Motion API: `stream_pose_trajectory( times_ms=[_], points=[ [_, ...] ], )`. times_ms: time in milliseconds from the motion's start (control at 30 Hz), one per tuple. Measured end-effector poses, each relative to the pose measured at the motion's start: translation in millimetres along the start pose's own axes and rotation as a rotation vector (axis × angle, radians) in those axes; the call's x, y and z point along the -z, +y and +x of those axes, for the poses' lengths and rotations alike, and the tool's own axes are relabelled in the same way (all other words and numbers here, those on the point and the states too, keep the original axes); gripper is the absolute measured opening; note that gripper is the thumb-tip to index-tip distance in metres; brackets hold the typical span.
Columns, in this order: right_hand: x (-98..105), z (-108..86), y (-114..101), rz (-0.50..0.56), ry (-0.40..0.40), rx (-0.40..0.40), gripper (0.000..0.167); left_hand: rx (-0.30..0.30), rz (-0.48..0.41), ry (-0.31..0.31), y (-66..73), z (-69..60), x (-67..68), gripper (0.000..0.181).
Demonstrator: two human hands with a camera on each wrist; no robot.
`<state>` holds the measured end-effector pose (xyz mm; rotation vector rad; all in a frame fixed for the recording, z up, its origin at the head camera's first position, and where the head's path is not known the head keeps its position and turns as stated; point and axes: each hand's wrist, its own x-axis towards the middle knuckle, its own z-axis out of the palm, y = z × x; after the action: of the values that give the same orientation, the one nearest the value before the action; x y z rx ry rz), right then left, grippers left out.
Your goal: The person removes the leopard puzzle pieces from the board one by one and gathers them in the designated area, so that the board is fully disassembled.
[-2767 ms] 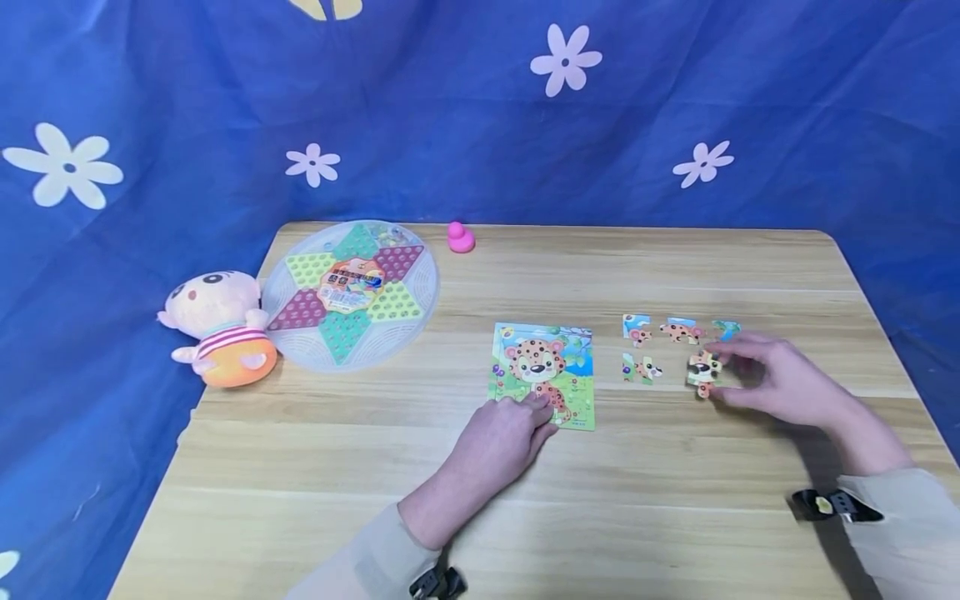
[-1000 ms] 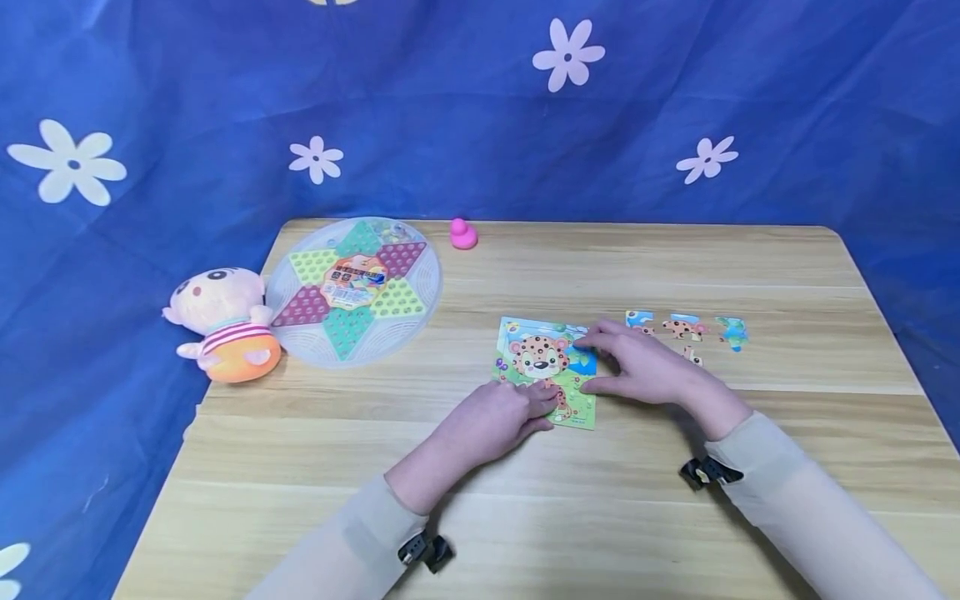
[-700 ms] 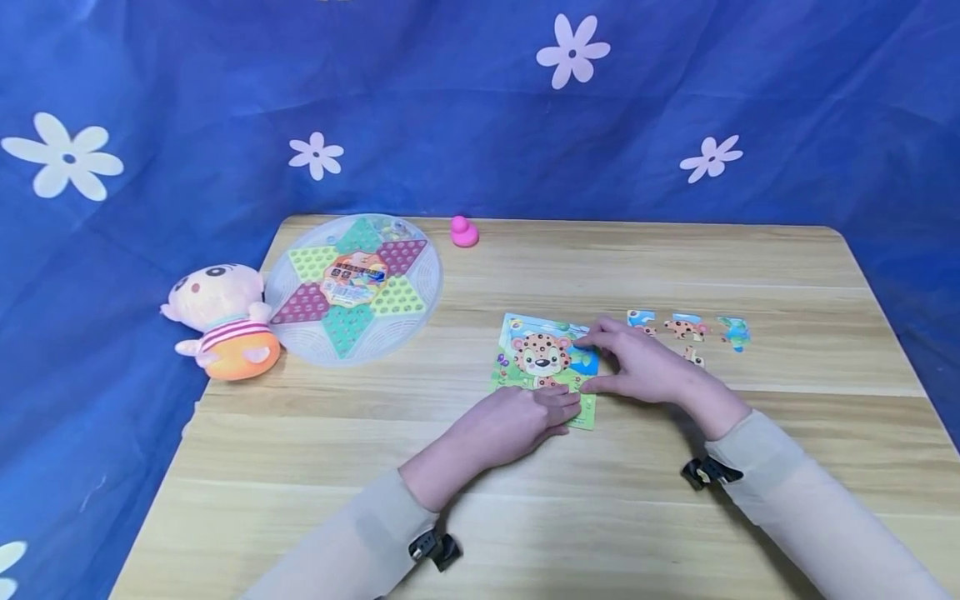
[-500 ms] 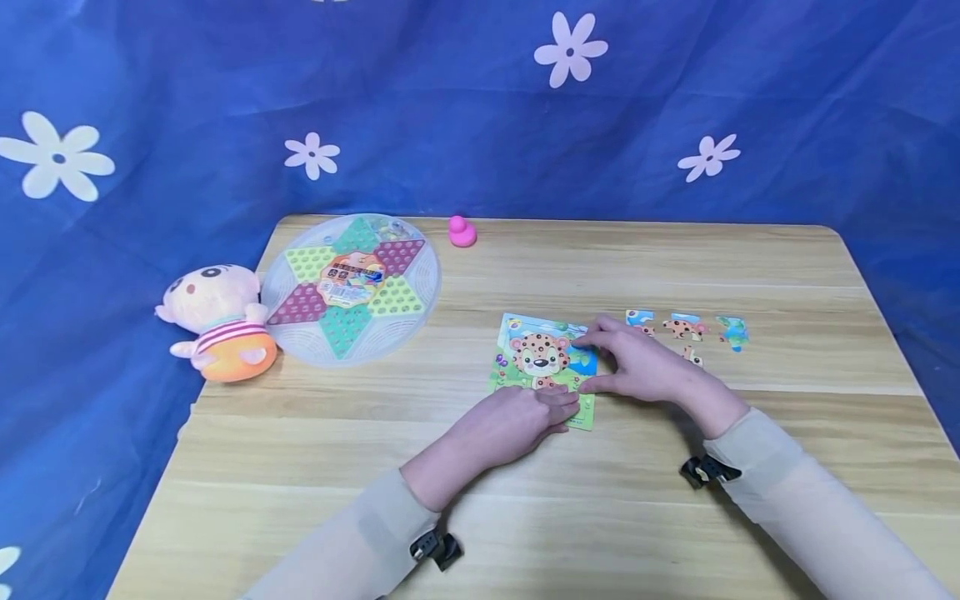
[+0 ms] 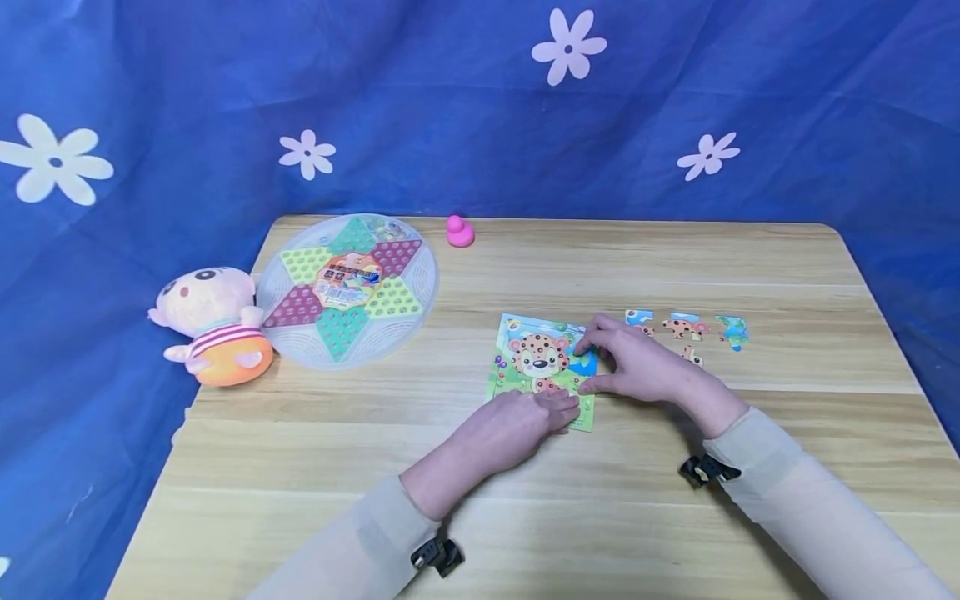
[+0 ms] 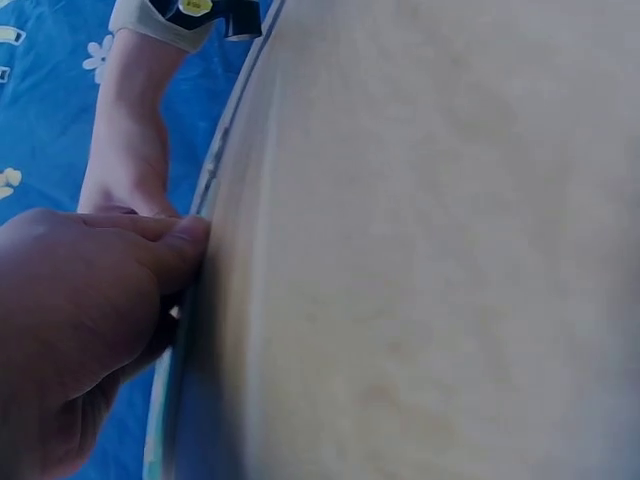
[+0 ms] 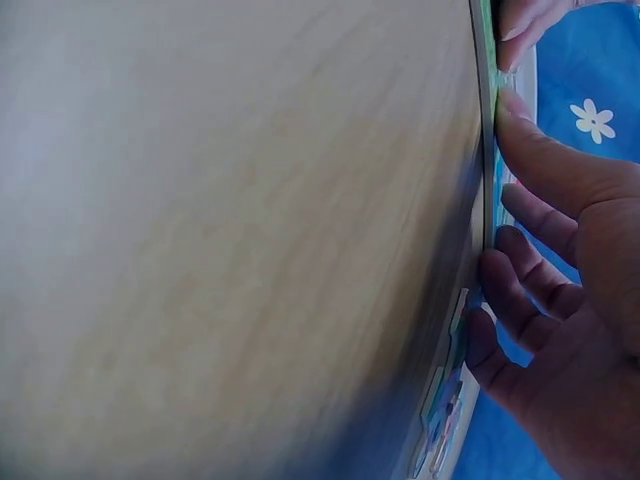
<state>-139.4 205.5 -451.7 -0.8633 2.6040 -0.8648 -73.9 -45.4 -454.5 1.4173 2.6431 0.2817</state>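
Note:
A square leopard puzzle board (image 5: 510, 333) lies on the table, its lower part covered by the left hand (image 5: 510, 429), whose fingers rest on it. The right hand (image 5: 641, 362) is at the board's right side, thumb and fingers spread and touching its surface near the edge. In the right wrist view the right hand (image 7: 570, 240) has its thumb against the board's edge (image 7: 489, 150). The left wrist view shows the left hand (image 6: 90, 310) with its fingers over the board. Loose puzzle pieces, among them a leopard piece (image 5: 682, 326) and a blue-green one (image 5: 733, 331), lie right of the right hand.
A round star-patterned game board (image 5: 341, 333) lies at the table's back left, with a plush toy (image 5: 225, 333) against its left side. A small pink duck (image 5: 460, 232) sits near the back edge. Behind the table (image 5: 750, 500) hangs a blue flowered cloth (image 5: 450, 108).
The right hand has moved left from the loose pieces to the board, and some pieces have left that group. The left hand has shifted slightly right on the board. Lately both hands are nearly still.

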Motion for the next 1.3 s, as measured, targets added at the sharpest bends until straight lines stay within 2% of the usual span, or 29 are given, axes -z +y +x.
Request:
stream_pose_trajectory(
  times_ms=[200, 433, 567, 900, 1300],
  points=[
    [0.3, -1.5, -1.2, -0.021, -0.006, -0.017, 0.057, 0.025, -0.038, -0.001, 3.1, 4.4, 2.6, 0.034],
    [1.7, -0.6, -3.4, 0.023, -0.04, -0.008, 0.036, 0.037, -0.048, 0.005, 5.2, 8.0, 2.1, 0.033],
    [2.3, 0.2, -5.1, 0.031, -0.055, -0.008, 0.033, 0.041, -0.064, 0.011, 4.4, 7.9, 0.3, 0.033],
    [1.6, 2.3, -6.8, 0.045, -0.057, -0.005, 0.037, 0.048, -0.138, 0.032, 1.5, 7.1, 0.9, 0.032],
    [-1.7, -3.0, -6.5, 0.065, -0.031, 0.049, 0.041, 0.02, -0.151, 0.074, -0.5, 7.6, -2.4, 0.03]
  ],
)
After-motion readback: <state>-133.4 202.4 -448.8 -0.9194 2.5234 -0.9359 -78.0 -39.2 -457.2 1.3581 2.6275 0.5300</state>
